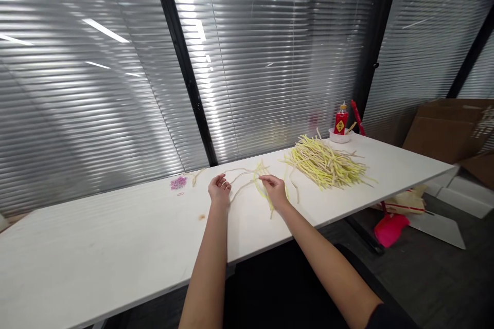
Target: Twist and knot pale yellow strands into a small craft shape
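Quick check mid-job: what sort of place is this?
Probably an office-type room, used here as a makeshift craft workspace. Slatted blinds line the wall behind a long white table, and a pile of yellowish strands lies on it.

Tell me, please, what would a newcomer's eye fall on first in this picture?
Most likely the large heap of yellowish strips on the white table, to the right of the right hand. The red bottle beyond that heap also stands out, as does the small purple pile left of the left hand.
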Demonstrator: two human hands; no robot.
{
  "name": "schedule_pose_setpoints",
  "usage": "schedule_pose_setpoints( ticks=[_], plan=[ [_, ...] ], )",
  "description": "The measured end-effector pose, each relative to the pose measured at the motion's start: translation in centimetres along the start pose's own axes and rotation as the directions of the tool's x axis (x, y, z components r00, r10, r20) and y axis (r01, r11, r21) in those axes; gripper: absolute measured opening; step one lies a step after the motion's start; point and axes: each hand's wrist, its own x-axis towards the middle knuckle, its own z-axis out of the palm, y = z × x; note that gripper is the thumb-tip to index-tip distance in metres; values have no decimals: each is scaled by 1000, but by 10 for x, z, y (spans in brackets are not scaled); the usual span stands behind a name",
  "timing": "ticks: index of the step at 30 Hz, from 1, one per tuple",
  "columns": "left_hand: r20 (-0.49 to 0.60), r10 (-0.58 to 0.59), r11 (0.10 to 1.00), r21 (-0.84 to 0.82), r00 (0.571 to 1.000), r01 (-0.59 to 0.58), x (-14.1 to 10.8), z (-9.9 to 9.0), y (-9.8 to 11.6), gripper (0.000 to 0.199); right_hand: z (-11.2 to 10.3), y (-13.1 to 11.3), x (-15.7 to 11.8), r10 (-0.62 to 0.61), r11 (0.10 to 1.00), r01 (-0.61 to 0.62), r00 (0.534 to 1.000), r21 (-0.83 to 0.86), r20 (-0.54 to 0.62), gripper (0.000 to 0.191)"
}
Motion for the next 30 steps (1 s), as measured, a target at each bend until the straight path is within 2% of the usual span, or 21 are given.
schedule_pose_setpoints(
  ticks=[3, 5, 11, 16, 18, 22, 26, 30],
  plan=[
    [-204, 74, 997, 31, 976, -69, 3, -1, -1, 12, 3, 4, -1, 68, 994, -75, 994, 80, 81, 17],
    [-229, 84, 996, -9, 970, -88, 6, -3, -2, 14, 4, 6, -1, 106, 984, -121, 987, 129, 119, 15],
    [-63, -26, 960, -280, 998, 7, 10, -9, 2, 17, 5, 8, 2, 182, 940, -234, 960, 247, 214, 13],
    [97, 28, 935, -354, 995, 9, 3, -7, 6, 12, 3, 5, 5, 241, 889, -302, 948, 345, 208, 15],
    [135, 44, 931, -365, 990, 9, 0, -5, 6, 22, 2, 4, 5, 258, 870, -316, 946, 379, 198, 16],
    [215, 11, 966, -255, 977, 45, -2, 0, 2, 17, 0, 2, 6, 292, 803, -356, 934, 478, 206, 20],
    [344, -96, 995, 9, 934, 99, -7, 6, -9, 33, -1, -2, 8, 315, 708, -377, 925, 597, 210, 24],
    [407, -199, 961, 257, 891, 97, -15, 11, -25, 46, -2, -5, 9, 322, 648, -371, 925, 665, 203, 26]
  ],
)
